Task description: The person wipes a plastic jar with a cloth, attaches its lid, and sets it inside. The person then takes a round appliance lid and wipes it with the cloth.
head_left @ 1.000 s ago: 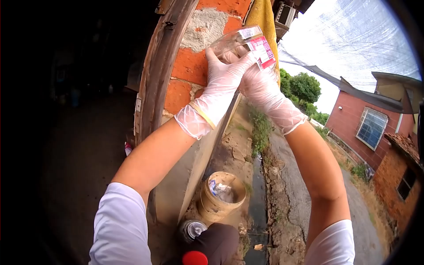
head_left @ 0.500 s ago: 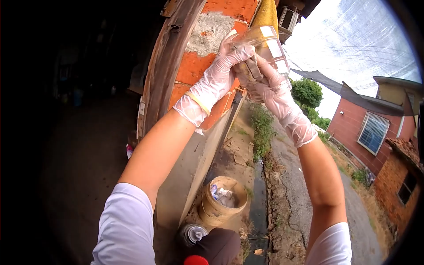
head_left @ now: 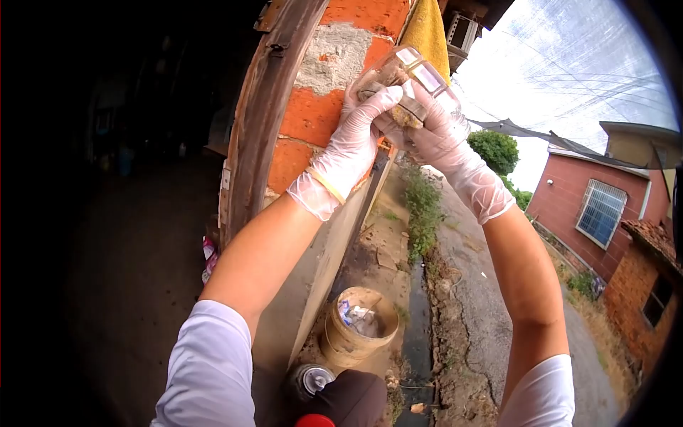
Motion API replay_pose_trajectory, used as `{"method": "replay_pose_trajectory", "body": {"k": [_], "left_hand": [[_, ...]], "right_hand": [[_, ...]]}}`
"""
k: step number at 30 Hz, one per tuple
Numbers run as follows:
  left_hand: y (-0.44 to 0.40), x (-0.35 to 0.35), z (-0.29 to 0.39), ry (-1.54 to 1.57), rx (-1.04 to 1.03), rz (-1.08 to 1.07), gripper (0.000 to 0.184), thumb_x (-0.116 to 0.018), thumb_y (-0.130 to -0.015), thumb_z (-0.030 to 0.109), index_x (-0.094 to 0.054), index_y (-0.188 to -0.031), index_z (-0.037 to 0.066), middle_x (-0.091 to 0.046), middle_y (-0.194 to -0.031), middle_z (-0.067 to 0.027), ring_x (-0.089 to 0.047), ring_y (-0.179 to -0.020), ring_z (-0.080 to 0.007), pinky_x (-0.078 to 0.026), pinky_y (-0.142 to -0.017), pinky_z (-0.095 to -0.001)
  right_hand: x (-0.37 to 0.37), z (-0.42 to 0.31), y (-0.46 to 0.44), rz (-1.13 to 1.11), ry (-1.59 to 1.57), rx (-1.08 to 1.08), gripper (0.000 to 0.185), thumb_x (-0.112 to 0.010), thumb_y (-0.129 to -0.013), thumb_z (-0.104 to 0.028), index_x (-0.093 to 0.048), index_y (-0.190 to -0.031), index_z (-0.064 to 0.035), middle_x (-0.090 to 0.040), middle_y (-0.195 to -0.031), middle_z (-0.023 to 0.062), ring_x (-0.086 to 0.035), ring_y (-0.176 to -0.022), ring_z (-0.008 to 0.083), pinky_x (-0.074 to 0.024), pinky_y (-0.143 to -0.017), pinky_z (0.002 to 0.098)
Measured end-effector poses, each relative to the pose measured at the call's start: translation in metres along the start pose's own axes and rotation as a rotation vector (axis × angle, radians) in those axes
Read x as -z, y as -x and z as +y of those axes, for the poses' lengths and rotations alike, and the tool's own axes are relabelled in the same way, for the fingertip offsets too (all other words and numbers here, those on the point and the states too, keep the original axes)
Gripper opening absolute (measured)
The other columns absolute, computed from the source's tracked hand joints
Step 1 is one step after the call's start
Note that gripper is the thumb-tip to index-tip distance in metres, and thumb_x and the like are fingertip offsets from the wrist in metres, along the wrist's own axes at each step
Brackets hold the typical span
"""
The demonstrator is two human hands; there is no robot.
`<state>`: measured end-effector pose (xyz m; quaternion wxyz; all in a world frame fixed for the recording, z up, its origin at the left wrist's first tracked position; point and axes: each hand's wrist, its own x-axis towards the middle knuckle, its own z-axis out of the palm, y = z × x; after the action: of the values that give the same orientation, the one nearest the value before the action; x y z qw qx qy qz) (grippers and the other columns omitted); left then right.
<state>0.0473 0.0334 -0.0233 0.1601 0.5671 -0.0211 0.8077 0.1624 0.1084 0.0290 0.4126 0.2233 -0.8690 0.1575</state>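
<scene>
The clear container (head_left: 427,78) sits high in my view, held in the air between both hands just in front of the brick wall (head_left: 311,112), near that wall's right edge; no surface bears it. It is tilted, and I can see pale patches on its upper face. A brownish piece (head_left: 411,115) shows at its near side, among the fingers; I can't tell whether it is inside or pressed against the outside.

My operator's left hand (head_left: 356,132), gloved, curls round the near left side with its thumb laid inward. The right hand (head_left: 449,142), also gloved, wraps the lower right side, fingers bent toward the brown piece. I can't tell which hand's fingertips bear on that piece.

I'd judge the handling to be partway through: the container is off any support and secured two-handed, while releasing it or setting it down is not yet done. How much handling remains, I can't read.

Behind the container hangs a yellow cloth (head_left: 425,35). Well below, a bucket (head_left: 346,349) with pale, crumpled stuff inside stands beside the drain channel (head_left: 417,320), and a round tin (head_left: 299,386) stands near the bucket.
</scene>
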Motion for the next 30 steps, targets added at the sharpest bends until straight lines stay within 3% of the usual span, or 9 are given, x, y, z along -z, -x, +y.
{"method": "replay_pose_trajectory", "body": {"k": [2,5,10,13,18,20,23,25,30], "left_hand": [[-0.002,0.004,-0.003,0.034,0.036,-0.024,0.043,-0.070,-0.083,0.018,-0.053,-0.122,0.015,-0.058,-0.118,-0.0030,-0.055,-0.113,-0.0178,-0.045,-0.101,-0.0358],[-0.011,0.013,-0.010,0.090,0.043,-0.034,0.042,-0.071,-0.083,0.018,-0.053,-0.122,0.016,-0.059,-0.118,-0.0031,-0.056,-0.113,-0.0184,-0.046,-0.101,-0.0370],[-0.015,0.018,-0.013,0.099,0.008,-0.022,0.048,-0.074,-0.079,0.014,-0.052,-0.122,0.011,-0.060,-0.111,-0.0018,-0.058,-0.106,-0.0169,-0.047,-0.098,-0.0345],[-0.017,0.013,-0.002,0.111,0.004,-0.048,0.049,-0.075,-0.077,0.012,-0.053,-0.120,0.008,-0.060,-0.105,-0.0006,-0.058,-0.102,-0.0147,-0.047,-0.096,-0.0326],[-0.025,0.022,0.002,0.156,0.033,-0.007,0.043,-0.075,-0.077,0.019,-0.056,-0.115,0.007,-0.063,-0.100,-0.0026,-0.060,-0.098,-0.0140,-0.050,-0.092,-0.0327],[-0.024,0.024,0.005,0.150,0.032,0.021,0.038,-0.073,-0.078,0.021,-0.058,-0.111,0.008,-0.063,-0.101,-0.0024,-0.061,-0.098,-0.0145,-0.051,-0.092,-0.0326],[-0.025,0.035,0.009,0.183,0.059,0.007,0.039,-0.072,-0.083,0.025,-0.057,-0.115,0.009,-0.063,-0.108,-0.0024,-0.059,-0.104,-0.0170,-0.046,-0.099,-0.0343],[-0.024,0.032,0.011,0.185,0.072,0.045,0.037,-0.073,-0.083,0.024,-0.058,-0.113,0.010,-0.063,-0.107,-0.0020,-0.059,-0.104,-0.0167,-0.047,-0.099,-0.0345],[-0.024,0.030,0.006,0.144,0.102,0.016,0.037,-0.073,-0.084,0.028,-0.058,-0.112,0.010,-0.063,-0.106,-0.0018,-0.061,-0.101,-0.0167,-0.048,-0.097,-0.0346]], "right_hand": [[0.007,0.012,0.004,-0.050,0.243,0.051,0.034,-0.059,-0.096,-0.018,-0.052,-0.128,-0.0109,-0.059,-0.120,0.0054,-0.054,-0.114,0.0162,-0.0489,-0.095,0.0348],[-0.009,-0.039,0.001,0.200,-0.657,-0.604,0.037,-0.061,-0.093,-0.018,-0.052,-0.127,-0.0098,-0.056,-0.115,0.0056,-0.051,-0.104,0.0155,-0.0412,-0.092,0.0318],[0.012,-0.024,0.001,0.112,-0.882,-0.865,0.054,-0.060,-0.085,-0.005,-0.044,-0.136,-0.0089,-0.054,-0.080,0.0012,-0.041,-0.055,0.0063,-0.0314,-0.048,0.0220],[-0.007,-0.045,0.005,-0.025,-0.155,-0.446,0.052,-0.061,-0.082,-0.006,-0.046,-0.132,-0.0030,-0.058,-0.082,0.0021,-0.050,-0.056,0.0076,-0.0392,-0.045,0.0219],[-0.010,-0.027,0.008,-0.022,-0.398,-0.281,0.051,-0.061,-0.083,-0.006,-0.047,-0.132,-0.0050,-0.062,-0.097,0.0030,-0.061,-0.077,0.0119,-0.0516,-0.060,0.0256],[-0.012,-0.020,0.006,-0.043,0.042,-0.149,0.052,-0.062,-0.084,-0.005,-0.046,-0.133,-0.0058,-0.061,-0.103,0.0030,-0.060,-0.081,0.0114,-0.0529,-0.062,0.0265],[-0.003,-0.003,0.012,-0.130,0.367,-0.024,0.056,-0.066,-0.083,-0.005,-0.045,-0.134,-0.0056,-0.058,-0.118,0.0118,-0.057,-0.104,0.0231,-0.0487,-0.088,0.0337],[0.000,-0.003,0.012,-0.179,0.537,0.198,0.059,-0.065,-0.087,-0.005,-0.041,-0.140,-0.0114,-0.054,-0.116,0.0025,-0.057,-0.093,0.0114,-0.0540,-0.073,0.0268],[-0.008,-0.058,0.014,-0.102,-0.048,-0.498,0.049,-0.068,-0.083,-0.006,-0.053,-0.130,-0.0056,-0.061,-0.111,0.0008,-0.056,-0.096,0.0096,-0.0487,-0.081,0.0264]]}}
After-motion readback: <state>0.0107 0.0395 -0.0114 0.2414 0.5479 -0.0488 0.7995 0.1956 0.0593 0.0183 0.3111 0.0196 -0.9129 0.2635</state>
